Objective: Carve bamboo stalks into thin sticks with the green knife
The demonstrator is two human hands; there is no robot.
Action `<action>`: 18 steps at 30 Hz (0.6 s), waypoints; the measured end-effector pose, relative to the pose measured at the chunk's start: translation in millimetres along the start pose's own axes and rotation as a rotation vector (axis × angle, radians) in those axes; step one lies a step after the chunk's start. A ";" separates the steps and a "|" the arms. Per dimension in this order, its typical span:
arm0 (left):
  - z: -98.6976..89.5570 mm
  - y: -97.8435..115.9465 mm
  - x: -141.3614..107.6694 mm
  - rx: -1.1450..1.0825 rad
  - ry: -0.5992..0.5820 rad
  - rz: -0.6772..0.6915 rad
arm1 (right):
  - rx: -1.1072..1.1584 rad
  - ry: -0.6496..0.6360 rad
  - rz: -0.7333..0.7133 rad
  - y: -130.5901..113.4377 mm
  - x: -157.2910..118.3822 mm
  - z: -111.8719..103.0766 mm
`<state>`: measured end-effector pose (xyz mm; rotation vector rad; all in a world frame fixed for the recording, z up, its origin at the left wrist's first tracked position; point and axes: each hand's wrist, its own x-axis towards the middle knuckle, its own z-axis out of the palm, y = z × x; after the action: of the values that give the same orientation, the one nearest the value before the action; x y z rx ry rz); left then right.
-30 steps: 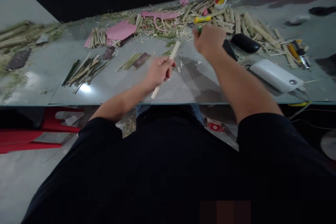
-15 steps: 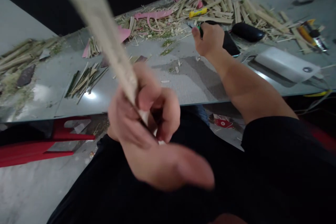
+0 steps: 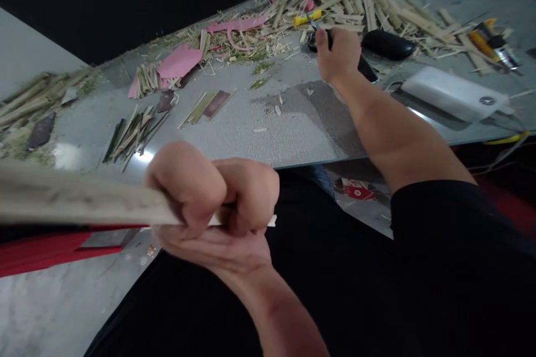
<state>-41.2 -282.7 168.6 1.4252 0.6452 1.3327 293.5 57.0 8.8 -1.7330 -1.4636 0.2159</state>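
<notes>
Wooden strip [image 3: 84,201]: pale, a little blurred, held up close to the camera; runs leftward out of view, its short end showing past the fingers on the right.
Left hand [image 3: 209,201]: raised near the camera, fingers curled tight around the strip.
Right hand [image 3: 341,56]: over the far part of the table [image 3: 297,139], fingers closed around a small tool [image 3: 313,24] with a thin metal tip; handle mostly hidden.
Yellow tube [image 3: 307,18]: lying just beyond the right hand, by the tool's tip.
Black case [image 3: 388,44]: just right of the right hand.
White box [image 3: 456,95]: right of the forearm, round button on one end.
Pink paper [image 3: 180,61]: flat, beside a bunch of short sticks [image 3: 146,79].
Loose sticks [image 3: 132,134]: heaped nearer the table's front edge, left side.
Brown piece [image 3: 218,104]: next to a greenish strip [image 3: 201,107], mid-table.
Shavings [image 3: 262,70]: scattered towards the back.
</notes>
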 end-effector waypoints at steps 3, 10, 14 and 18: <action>-3.7 -4.6 2.2 -0.040 0.054 -0.017 | 0.016 -0.001 -0.005 2.3 -0.8 -0.2; -26.0 -11.2 -8.2 -0.047 0.112 0.004 | -0.148 0.007 0.003 -3.9 -3.8 -1.7; -8.5 -8.3 -3.7 -0.002 0.086 0.046 | -0.260 0.001 0.011 -12.4 -8.9 -4.3; 1.9 -8.7 2.1 -0.057 0.075 0.053 | -0.264 -0.009 0.008 -15.4 -11.8 -4.0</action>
<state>-36.7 -278.6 161.7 1.3600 0.6180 1.4409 281.0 44.3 17.4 -1.9490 -1.5462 0.0352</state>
